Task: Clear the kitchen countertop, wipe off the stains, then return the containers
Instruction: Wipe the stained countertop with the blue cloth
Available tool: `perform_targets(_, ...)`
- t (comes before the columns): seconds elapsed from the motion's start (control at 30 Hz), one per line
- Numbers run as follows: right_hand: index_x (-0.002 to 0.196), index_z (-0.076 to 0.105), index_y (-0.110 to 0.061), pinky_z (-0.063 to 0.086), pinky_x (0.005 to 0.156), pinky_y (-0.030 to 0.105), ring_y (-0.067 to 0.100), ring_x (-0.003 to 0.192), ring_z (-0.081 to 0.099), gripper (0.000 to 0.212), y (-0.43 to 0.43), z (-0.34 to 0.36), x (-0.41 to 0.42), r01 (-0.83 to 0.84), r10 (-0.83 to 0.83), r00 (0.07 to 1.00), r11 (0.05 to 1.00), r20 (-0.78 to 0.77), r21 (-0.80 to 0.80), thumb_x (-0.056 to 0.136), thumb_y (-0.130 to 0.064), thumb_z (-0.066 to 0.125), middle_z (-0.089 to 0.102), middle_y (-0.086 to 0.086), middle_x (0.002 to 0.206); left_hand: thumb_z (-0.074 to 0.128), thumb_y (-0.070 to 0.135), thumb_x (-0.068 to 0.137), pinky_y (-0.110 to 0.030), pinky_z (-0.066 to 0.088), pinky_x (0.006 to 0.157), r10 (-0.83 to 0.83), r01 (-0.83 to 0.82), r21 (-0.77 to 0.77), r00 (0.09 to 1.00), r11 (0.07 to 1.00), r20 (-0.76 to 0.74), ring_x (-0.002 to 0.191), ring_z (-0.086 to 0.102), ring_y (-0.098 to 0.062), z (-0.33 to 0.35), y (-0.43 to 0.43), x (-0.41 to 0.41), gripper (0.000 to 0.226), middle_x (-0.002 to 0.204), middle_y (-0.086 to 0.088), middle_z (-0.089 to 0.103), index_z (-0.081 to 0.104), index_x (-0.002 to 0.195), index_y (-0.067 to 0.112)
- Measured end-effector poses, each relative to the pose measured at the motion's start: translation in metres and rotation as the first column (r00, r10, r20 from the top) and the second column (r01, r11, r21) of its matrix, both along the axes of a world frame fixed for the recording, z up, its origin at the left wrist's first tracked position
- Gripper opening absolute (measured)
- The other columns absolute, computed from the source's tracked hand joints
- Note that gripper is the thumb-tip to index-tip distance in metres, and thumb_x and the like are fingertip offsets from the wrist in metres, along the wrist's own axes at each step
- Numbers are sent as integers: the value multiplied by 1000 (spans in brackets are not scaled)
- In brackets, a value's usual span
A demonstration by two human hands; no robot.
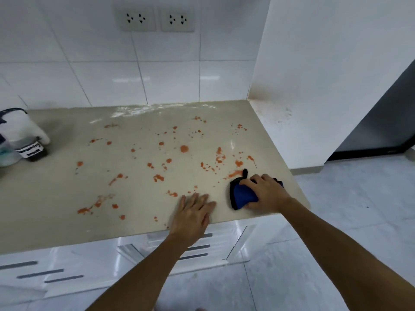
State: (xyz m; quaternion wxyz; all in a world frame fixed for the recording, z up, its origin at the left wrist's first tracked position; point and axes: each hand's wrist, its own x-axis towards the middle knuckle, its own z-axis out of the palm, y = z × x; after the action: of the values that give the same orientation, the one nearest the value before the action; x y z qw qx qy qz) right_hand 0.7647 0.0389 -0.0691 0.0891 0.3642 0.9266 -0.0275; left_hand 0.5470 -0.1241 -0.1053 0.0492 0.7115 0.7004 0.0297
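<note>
Currently right hand [265,191] is gripping a bunched blue black-edged cloth [243,195], fingers curling over it, beside orange stains [184,148]. Left hand [193,212] is bracing flat-fingered on the beige countertop [56,187].

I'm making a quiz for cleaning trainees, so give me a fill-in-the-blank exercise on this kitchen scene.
1. The right hand holds a ___ cloth.
2. The left hand rests flat on the countertop, holding ___.
3. The stains scattered over the countertop are ___.
4. The containers stand at the countertop's far ___ end.

Missing words: blue; nothing; orange; left.
</note>
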Motion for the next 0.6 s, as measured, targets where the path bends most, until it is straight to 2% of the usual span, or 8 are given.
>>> perform_targets(0.1,136,33,-31,42,93,37,27,106,51,63,2,2,-5,-26,26,1000,1000,-8,5,81,-52,53,52,6,123,37,30,86,-53,43,99,-43,42,63,999,997,9,115,60,-24,2,4,-7,41,123,1,64,63,118,28)
perform_targets(0.2,131,35,-31,47,84,35,23,98,55,59,10,15,-20,-18,11,996,996,-88,-87,79,-49,59,57,3,115,38,28,86,-52,44,99,-14,14,117,1000,993,8,115,60,-21,9,13,-22,41,123,1,65,62,120,27)
perform_targets(0.4,122,37,-37,49,74,34,16,85,56,52,21,37,-93,53,-106,949,982,-296,-179,76,-44,60,61,-2,103,33,32,84,-47,38,103,185,-185,76,983,980,2,115,60,-21,33,29,-88,48,124,1,64,59,124,26)
perform_targets(0.5,124,38,-34,47,72,32,16,85,55,50,19,38,-142,60,-127,926,980,-355,-192,79,-43,60,59,-2,103,23,36,87,-48,29,109,318,-320,91,947,943,38,128,49,-24,39,34,-136,55,135,-2,56,53,131,24)
perform_targets(0.6,130,38,-33,45,70,31,19,87,55,51,24,36,-197,82,-135,926,984,-354,-160,84,-44,57,59,3,105,26,35,96,-44,13,116,404,-409,96,912,908,63,142,26,-22,43,33,-190,48,151,-2,36,44,138,24)
